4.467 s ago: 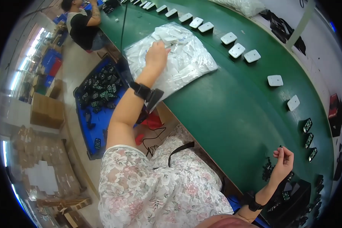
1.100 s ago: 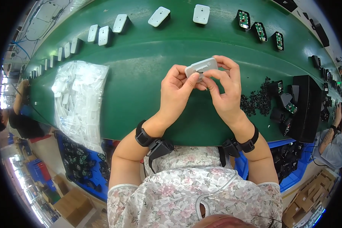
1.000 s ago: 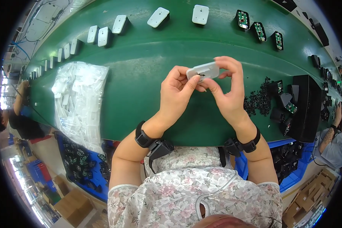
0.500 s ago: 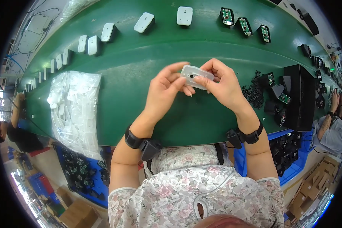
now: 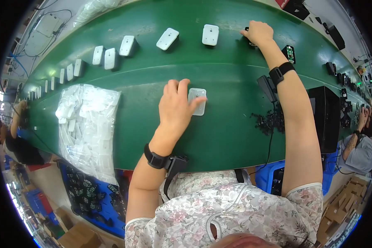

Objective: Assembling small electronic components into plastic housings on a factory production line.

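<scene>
On the table in front of me lies a flat, translucent white plastic cover [image 5: 199,109]. My left hand [image 5: 174,106] is over its left side, fingers apart and thumb reaching across it; it grips nothing. Far forward and to the right, my right hand [image 5: 260,33] is closed around a small black case [image 5: 252,44], mostly hidden under the fingers. Another open black case with a green circuit board [image 5: 289,53] stands to the right of that wrist. Several black cases topped with white covers [image 5: 211,35] form a row stretching to the left.
A clear plastic bag of white covers [image 5: 91,124] lies at the left. Small black parts [image 5: 268,122] are heaped at the right, partly behind my forearm, beside a black box [image 5: 326,120]. Blue bins [image 5: 111,213] sit below the table edge. Other people work at both sides.
The cover, held in both hands before, now lies on the table. My right hand has moved forward and right to the black case. My left hand has let go of the cover.
</scene>
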A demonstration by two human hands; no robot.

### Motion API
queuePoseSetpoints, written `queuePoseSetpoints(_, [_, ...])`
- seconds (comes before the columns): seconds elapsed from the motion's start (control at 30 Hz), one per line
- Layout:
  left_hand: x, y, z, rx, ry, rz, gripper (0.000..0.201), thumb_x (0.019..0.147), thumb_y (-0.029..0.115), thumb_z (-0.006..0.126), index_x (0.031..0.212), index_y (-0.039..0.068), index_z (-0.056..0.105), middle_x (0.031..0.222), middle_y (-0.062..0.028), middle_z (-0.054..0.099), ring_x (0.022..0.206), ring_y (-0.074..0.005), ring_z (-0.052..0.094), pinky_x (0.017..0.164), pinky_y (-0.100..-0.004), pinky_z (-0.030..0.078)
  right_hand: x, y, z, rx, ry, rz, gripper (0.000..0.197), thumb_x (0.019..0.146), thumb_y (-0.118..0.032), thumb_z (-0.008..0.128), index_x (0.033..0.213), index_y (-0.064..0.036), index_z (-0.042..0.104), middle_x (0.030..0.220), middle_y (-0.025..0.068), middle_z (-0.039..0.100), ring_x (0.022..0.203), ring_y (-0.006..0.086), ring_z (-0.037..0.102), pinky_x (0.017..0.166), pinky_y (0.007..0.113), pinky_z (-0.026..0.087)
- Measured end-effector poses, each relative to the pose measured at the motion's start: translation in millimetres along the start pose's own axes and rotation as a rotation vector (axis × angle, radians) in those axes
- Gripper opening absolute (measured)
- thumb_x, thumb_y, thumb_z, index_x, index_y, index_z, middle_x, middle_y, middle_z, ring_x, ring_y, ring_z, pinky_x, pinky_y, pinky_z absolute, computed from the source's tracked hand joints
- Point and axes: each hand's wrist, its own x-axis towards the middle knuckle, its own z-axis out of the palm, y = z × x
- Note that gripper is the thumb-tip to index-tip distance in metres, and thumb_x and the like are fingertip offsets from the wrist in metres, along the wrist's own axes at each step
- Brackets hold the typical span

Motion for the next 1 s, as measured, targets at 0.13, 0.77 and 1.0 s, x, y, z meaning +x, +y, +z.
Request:
queuePoseSetpoints(0.13, [-5,12,-6,0.024,-0.183,0.053,0.066,0.062,0.026,0.081,0.112,-0.002,0.048,0.096,-0.0141,0.049,0.092,-0.0301,0.051,0.078,-0.0382,0.046,-27,5,7,0.541,0.177,-0.143,0.043,0.082,-0.036,0.065,0.108,-0.0031,0.062,0.094,0.0136,0.066,0.087,0.0265,0.064,0.078,0.036,0.051])
queuePoseSetpoints(0.77, [-4,-4,-7,-0.478,-0.148,0.208,0.051,0.076,-0.012,0.048,0.123,0.006,0.053,0.125,-0.0129,0.055,0.116,-0.0307,0.051,0.097,-0.0383,0.044,-222,-43,12,0.839,0.204,-0.653,0.042,0.074,-0.005,0.07,0.115,-0.005,0.059,0.111,0.0113,0.062,0.103,0.0284,0.057,0.09,0.036,0.045])
queuePoseSetpoints(1.0, [-10,-14,-2,-0.448,-0.289,0.27,0.056,0.075,-0.014,0.042,0.126,0.007,0.054,0.131,-0.0118,0.052,0.122,-0.0284,0.049,0.102,-0.0367,0.041,-224,-50,19,0.746,0.175,-0.661,0.043,0.074,-0.005,0.069,0.116,-0.0063,0.058,0.109,0.0096,0.062,0.101,0.0283,0.056,0.087,0.036,0.047])
